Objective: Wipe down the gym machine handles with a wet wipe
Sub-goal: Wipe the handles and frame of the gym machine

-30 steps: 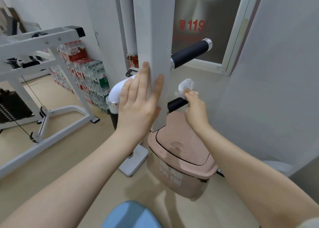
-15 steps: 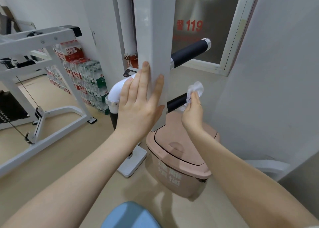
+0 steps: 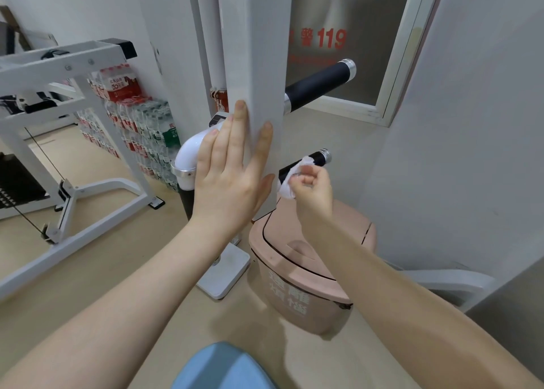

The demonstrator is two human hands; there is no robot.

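Observation:
A white upright post (image 3: 254, 64) of the gym machine stands in front of me. Two black handles with chrome end caps stick out to its right: an upper handle (image 3: 319, 84) and a lower handle (image 3: 316, 160). My left hand (image 3: 232, 170) lies flat against the post with straight fingers. My right hand (image 3: 313, 188) grips a crumpled white wet wipe (image 3: 291, 179) and holds it around the inner part of the lower handle, close to the post. The handle's outer end shows bare beyond the wipe.
A pink lidded bin (image 3: 306, 259) stands on the floor right under the lower handle. A white machine frame (image 3: 59, 100) with a weight stack fills the left. Packs of bottled water (image 3: 132, 117) are stacked by the wall. A grey wall (image 3: 471, 153) closes the right side.
My right hand has slid the wipe inward along the lower handle, from near its outer end toward the post, uncovering the chrome cap. My left hand stays flat on the post.

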